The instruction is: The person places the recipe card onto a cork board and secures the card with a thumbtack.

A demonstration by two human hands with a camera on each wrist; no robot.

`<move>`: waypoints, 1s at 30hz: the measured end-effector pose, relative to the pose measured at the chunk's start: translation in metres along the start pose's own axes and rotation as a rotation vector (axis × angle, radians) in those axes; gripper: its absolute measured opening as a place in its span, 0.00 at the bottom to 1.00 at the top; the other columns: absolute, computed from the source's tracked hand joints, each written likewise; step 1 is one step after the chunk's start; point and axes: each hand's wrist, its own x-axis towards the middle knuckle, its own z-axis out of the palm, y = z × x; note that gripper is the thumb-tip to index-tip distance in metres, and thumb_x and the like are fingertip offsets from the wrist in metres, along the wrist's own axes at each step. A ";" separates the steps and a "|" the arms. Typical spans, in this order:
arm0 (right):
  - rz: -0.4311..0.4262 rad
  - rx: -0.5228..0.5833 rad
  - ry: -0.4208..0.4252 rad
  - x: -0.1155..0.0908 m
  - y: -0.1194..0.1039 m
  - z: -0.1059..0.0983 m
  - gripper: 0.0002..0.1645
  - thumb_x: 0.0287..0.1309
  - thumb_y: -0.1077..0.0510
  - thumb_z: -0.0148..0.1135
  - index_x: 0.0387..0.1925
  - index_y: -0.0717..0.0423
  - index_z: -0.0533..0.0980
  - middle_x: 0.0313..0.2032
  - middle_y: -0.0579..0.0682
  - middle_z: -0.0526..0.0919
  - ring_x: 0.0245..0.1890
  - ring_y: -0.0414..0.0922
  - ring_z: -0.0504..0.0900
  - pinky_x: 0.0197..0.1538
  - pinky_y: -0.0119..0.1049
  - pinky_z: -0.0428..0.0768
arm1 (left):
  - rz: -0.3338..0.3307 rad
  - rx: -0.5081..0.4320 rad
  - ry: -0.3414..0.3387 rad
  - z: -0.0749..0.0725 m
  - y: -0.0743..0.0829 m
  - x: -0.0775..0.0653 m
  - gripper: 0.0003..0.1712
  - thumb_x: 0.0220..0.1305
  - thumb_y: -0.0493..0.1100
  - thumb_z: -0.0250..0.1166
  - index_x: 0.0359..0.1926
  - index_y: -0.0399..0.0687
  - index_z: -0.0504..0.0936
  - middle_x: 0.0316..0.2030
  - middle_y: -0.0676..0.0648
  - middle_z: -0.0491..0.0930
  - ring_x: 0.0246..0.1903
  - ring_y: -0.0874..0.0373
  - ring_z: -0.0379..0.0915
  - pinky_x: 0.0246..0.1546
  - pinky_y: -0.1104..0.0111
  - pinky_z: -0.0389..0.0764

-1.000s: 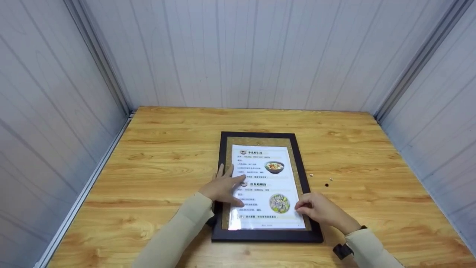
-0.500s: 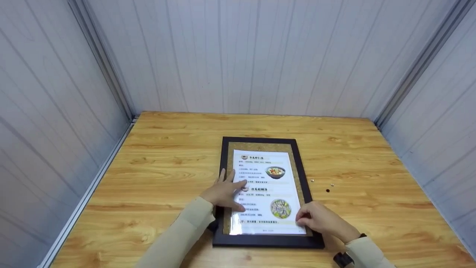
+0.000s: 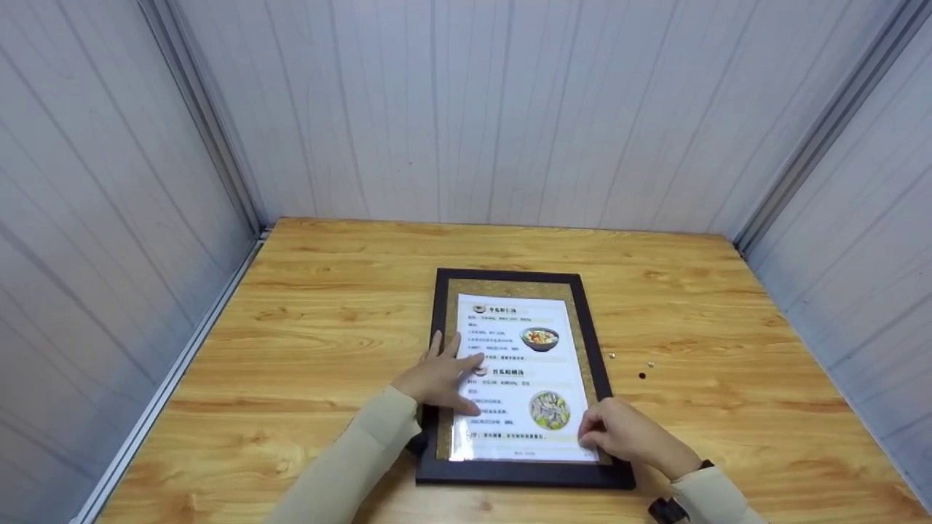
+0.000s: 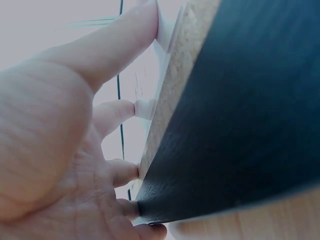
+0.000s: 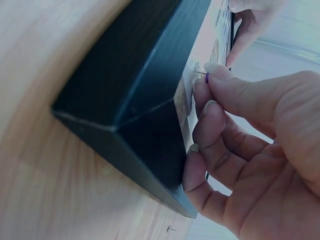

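Observation:
A black-framed cork board [image 3: 526,475] lies flat on the table, and on its cork rests a printed recipe sheet [image 3: 524,400] with a glossy surface and two food pictures. My left hand [image 3: 437,378] is spread over the sheet's left side, its thumb and index fingertips pressing on the sheet and other fingers reaching onto the cork and frame. Near the lower right corner of the sheet, my right hand [image 3: 622,429] pinches a thumbtack [image 5: 207,77] between thumb and index finger. Its purple edge shows, and its point faces the sheet. The other right fingers curl against the board.
Several loose thumbtacks lie on the wooden table [image 3: 328,306] right of the board, including a dark one [image 3: 642,375] and a shiny one [image 3: 611,356]. A pale panelled wall [image 3: 466,109] stands behind the table, with similar panels on both sides.
The head view has tilted slightly, so the board and table sit a little lower in it. Both hands keep their places on the board.

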 end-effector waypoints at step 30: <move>0.096 0.012 -0.045 0.010 -0.002 -0.003 0.12 0.51 0.66 0.73 0.19 0.53 0.79 0.21 0.40 0.76 0.22 0.36 0.72 0.24 0.31 0.73 | -0.015 -0.036 -0.011 0.002 0.000 0.000 0.57 0.47 0.62 0.77 0.76 0.56 0.61 0.76 0.32 0.34 0.72 0.30 0.19 0.67 0.36 0.37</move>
